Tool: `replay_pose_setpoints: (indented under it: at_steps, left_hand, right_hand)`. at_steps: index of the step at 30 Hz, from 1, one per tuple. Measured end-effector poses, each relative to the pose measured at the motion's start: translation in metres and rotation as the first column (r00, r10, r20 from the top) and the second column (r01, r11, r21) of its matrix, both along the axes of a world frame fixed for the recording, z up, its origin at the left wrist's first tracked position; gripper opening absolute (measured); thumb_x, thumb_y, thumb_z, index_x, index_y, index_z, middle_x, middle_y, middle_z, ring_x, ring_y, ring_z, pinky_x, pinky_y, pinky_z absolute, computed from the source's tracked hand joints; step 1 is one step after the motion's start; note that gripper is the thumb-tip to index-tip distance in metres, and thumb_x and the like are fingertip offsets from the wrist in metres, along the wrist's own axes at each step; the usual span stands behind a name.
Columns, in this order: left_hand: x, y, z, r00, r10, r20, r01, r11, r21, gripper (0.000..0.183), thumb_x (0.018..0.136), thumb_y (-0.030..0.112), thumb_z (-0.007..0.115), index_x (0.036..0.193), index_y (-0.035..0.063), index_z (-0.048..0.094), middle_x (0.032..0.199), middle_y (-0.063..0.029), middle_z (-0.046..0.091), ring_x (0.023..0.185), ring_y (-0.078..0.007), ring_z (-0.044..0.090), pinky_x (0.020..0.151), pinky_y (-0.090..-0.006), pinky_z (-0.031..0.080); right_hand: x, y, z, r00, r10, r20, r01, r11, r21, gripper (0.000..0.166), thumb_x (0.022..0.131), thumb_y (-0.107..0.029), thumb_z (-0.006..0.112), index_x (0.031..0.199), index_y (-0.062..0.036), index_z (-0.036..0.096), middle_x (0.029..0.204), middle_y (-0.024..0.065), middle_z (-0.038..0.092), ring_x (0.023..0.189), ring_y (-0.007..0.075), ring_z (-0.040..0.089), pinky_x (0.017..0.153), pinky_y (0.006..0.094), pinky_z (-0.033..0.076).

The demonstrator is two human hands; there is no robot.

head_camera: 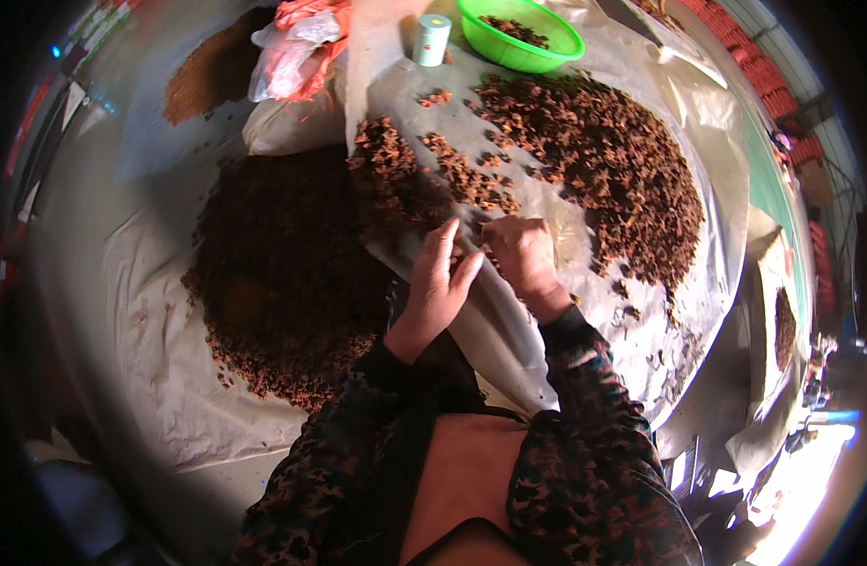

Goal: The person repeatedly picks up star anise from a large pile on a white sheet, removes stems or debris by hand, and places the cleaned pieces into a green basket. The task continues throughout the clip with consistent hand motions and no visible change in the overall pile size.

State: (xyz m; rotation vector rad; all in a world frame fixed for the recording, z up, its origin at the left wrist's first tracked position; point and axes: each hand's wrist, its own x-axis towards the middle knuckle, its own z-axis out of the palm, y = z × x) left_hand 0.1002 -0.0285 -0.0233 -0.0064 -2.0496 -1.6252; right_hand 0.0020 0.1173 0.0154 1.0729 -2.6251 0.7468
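My left hand (437, 283) is spread at the near edge of a small pile of star anise (387, 163), thumb and fingers apart. Close beside it on the right, my right hand (522, 247) has its fingers curled down at the same pieces; whether something is pinched in them is hidden. A thin strip of loose star anise (472, 177) lies just beyond both hands on a pale sheet (504, 332). To the right spreads a large sunlit pile of star anise (617, 163). A large dark heap (285, 269) lies in shadow on the left.
A green plastic basin (567, 53) with some star anise stands at the far side, beside a pale green canister (432, 41). Red and clear plastic bags (302, 53) rest on a whitish sack (285, 127). A brown heap (210, 74) lies at the far left.
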Motion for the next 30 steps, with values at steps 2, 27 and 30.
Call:
replay_pose_setpoints:
  at_steps: [2,27,30]
  left_hand:
    - [-0.003,0.025,0.006,0.997,-0.073,0.016,0.073,0.997,0.001,0.037,0.096,0.008,0.068,0.130,-0.0004,0.057,0.108,-0.0224,0.065,0.091,-0.0393,0.066,0.075,-0.0423,0.055]
    - [-0.076,0.035,0.014,0.998,-0.068,0.012,0.051,0.600,-0.799,0.069,0.087,0.041,0.074,0.142,0.0067,0.053,0.148,-0.0197,0.048,0.145,-0.0438,0.034,0.118,-0.0647,0.021]
    - [-0.062,0.017,0.011,0.999,-0.025,-0.047,-0.021,0.633,-0.774,0.056,0.086,0.033,0.075,0.133,0.0050,0.061,0.140,-0.0187,0.056,0.135,-0.0419,0.047,0.117,-0.0574,0.029]
  right_hand:
    - [0.031,0.012,0.020,0.999,0.027,-0.032,-0.027,0.999,-0.018,0.009,0.078,-0.008,0.068,0.086,-0.0066,0.071,0.080,0.0125,0.070,0.076,0.0316,0.070,0.072,0.0422,0.054]
    - [-0.062,0.175,-0.058,0.952,-0.307,0.005,0.307,0.952,-0.016,0.070,0.085,-0.045,0.075,0.144,-0.0114,0.056,0.144,0.0102,0.058,0.140,0.0347,0.045,0.117,0.0487,0.034]
    - [-0.059,0.145,-0.055,0.992,-0.119,0.051,0.117,0.992,0.040,0.067,0.083,-0.049,0.074,0.140,-0.0151,0.061,0.144,0.0053,0.059,0.142,0.0339,0.042,0.118,0.0527,0.032]
